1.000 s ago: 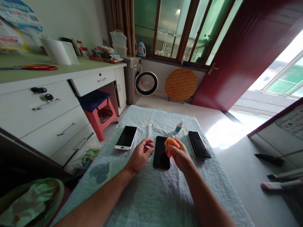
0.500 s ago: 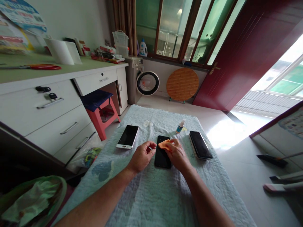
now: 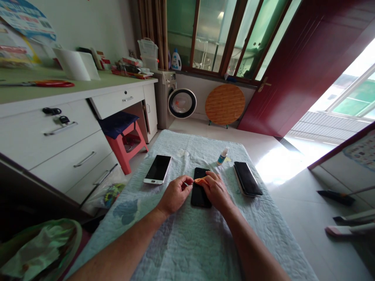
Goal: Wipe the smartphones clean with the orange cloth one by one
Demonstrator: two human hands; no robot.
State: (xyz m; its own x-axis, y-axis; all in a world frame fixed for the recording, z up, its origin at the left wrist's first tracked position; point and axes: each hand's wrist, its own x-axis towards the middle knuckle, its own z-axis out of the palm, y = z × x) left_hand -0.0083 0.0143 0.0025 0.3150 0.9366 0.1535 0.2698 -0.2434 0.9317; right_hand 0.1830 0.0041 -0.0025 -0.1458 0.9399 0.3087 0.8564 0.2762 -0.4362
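A black smartphone (image 3: 199,198) lies flat on the quilted cloth in front of me. My left hand (image 3: 175,194) is curled at its left edge, with the tips of thumb and forefinger against that edge. Bunched under the fingers of my right hand (image 3: 216,190) is an orange cloth (image 3: 200,181), pressed on the upper half of the screen. To the left rests a white smartphone (image 3: 157,169) with a dark screen. On the right lies another dark phone (image 3: 248,178), on top of something pale. A small spray bottle (image 3: 222,156) stands beyond my right hand.
A pale quilted cloth (image 3: 187,242) covers the table. Left of it are a red stool (image 3: 125,148), a white drawer desk (image 3: 67,144) and a lined bin (image 3: 76,242). A washing machine (image 3: 166,93) with its door open and a round wooden board (image 3: 225,104) are at the back.
My right hand has slid slightly left and its fingers have curled more over the orange cloth, which looks flatter. My left hand and the phones have stayed in place.
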